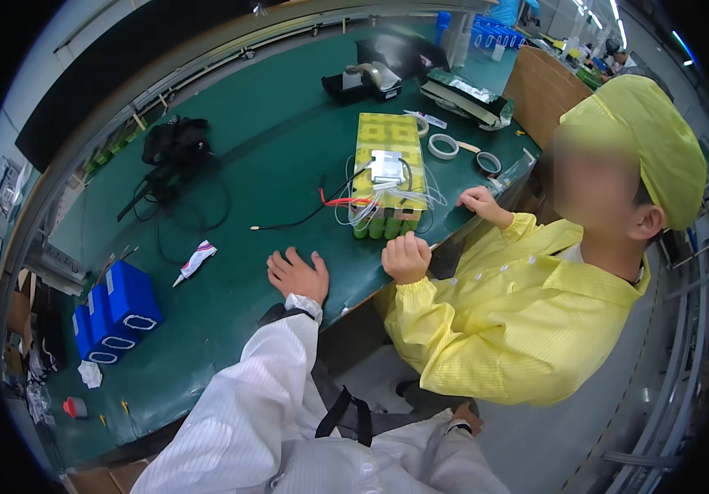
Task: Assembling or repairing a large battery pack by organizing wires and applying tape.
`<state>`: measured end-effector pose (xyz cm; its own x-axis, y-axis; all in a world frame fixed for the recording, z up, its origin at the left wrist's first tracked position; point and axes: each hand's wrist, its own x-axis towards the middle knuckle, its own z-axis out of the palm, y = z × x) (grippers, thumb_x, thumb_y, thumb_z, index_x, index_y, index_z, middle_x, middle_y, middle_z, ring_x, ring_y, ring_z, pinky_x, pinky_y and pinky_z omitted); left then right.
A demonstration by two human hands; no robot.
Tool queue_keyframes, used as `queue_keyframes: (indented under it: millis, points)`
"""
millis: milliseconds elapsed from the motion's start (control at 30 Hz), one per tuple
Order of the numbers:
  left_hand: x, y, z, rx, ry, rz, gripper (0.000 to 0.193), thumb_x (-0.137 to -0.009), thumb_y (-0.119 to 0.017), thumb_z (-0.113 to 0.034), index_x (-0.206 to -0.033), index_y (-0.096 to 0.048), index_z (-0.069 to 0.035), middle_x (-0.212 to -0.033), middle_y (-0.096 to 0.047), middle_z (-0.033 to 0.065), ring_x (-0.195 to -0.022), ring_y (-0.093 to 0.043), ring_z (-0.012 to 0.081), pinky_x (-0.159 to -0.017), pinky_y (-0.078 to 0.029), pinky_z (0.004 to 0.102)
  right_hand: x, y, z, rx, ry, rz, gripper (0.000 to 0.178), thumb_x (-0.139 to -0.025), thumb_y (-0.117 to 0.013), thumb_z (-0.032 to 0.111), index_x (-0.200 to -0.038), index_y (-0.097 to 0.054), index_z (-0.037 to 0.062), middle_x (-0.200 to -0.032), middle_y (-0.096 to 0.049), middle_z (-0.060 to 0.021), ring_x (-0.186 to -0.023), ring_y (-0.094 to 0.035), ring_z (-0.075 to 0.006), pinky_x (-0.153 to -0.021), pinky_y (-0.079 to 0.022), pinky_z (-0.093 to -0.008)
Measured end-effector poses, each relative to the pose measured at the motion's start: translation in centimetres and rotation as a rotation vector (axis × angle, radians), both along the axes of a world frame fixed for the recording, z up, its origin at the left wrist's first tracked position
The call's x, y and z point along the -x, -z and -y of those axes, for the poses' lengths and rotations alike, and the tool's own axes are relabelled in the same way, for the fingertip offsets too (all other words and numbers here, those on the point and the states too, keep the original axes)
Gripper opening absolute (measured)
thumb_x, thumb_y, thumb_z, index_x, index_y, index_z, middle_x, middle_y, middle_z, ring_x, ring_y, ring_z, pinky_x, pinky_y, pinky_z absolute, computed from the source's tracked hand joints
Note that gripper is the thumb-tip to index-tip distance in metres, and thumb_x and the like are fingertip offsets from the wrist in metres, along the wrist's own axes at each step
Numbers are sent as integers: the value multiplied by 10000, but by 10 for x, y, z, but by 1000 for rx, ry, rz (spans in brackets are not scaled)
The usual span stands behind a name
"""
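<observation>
My left hand [298,276] rests on the green tabletop near its front edge, fingers spread, holding nothing. Low in the picture, my right hand [468,417] hangs off the table beside my body; its fingers are mostly hidden. Beyond my left hand stands a battery pack [389,136] with a yellow top and green cells. On it lie a silver circuit module [386,166], white wires and red and black leads. A co-worker in a yellow smock has one loosely closed hand [406,258] by the pack's near side and the other hand [486,205] at the table edge.
Blue battery packs [136,300] stand at left, near a white glue tube [195,262]. A black cable tool [175,144] lies farther back. Tape rolls [443,146], a tape dispenser [371,80] and a boxed stack [465,99] sit behind the yellow pack. The co-worker fills the right side.
</observation>
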<state>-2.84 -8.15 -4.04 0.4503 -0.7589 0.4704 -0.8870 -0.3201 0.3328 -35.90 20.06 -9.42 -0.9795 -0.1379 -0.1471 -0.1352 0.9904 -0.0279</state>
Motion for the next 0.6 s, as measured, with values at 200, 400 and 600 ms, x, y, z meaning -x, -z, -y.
queue_keyframes:
  millis: [200,400,600]
  points:
    - [-5,-11,-7,182,226,-225,529,-865,-676,-302,-1300,-513,-50,-1378,-446,253,-1329,-390,443,-1098,-292,561,18,44,-36,-33,297,230,728,-867,-669,529,-1298,-512,-36,-1290,-589,-240,-1202,-591,-377,-978,-509,-447]
    - [25,-83,14,341,421,-90,650,-835,-697,-268,-1418,-448,-125,-1457,-345,274,-1388,-308,444,-1111,-248,572,39,70,-55,74,302,286,951,-787,-690,655,-1367,-457,-61,-1339,-542,-287,-1234,-560,-419,-1031,-473,-508]
    - [20,-102,28,202,550,101,610,-813,-677,-198,-1401,-515,-193,-1476,-319,283,-1399,-286,457,-1136,-217,574,35,66,-56,104,269,301,941,-800,-678,645,-1357,-457,-81,-1339,-538,-305,-1245,-550,-432,-1029,-477,-491]
